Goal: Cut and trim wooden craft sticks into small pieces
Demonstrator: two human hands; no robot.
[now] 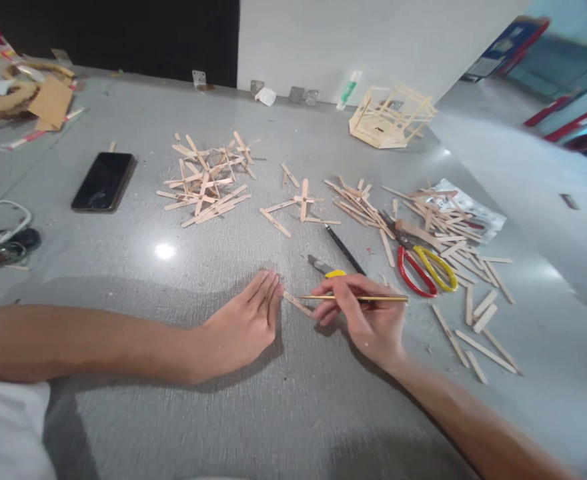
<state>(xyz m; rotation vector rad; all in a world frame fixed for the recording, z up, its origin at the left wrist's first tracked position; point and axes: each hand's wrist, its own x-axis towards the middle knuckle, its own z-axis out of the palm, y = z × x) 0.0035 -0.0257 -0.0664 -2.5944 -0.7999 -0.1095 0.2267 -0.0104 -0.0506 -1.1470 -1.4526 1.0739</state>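
A small wooden craft stick (297, 303) lies on the grey table between my hands. My left hand (254, 312) has its fingers pressed together over the stick's left end; the fingertips hide that end. In my right hand (368, 312) is a thin, gold-coloured pointed stick (381, 299), held like a pen. Its tip points left, just above the craft stick, and whether it touches I cannot tell. Just beyond the right hand lie a utility knife (321, 265) with a yellow part and a black pen (344, 248).
Scissors (426, 267) with red and yellow handles lie at right beside scattered craft sticks (453, 217). Crossed stick pieces (206, 183) form a pile at the back. A phone (104, 181) lies left. A stick-built frame (391, 120) and a glue tube (349, 90) stand far back.
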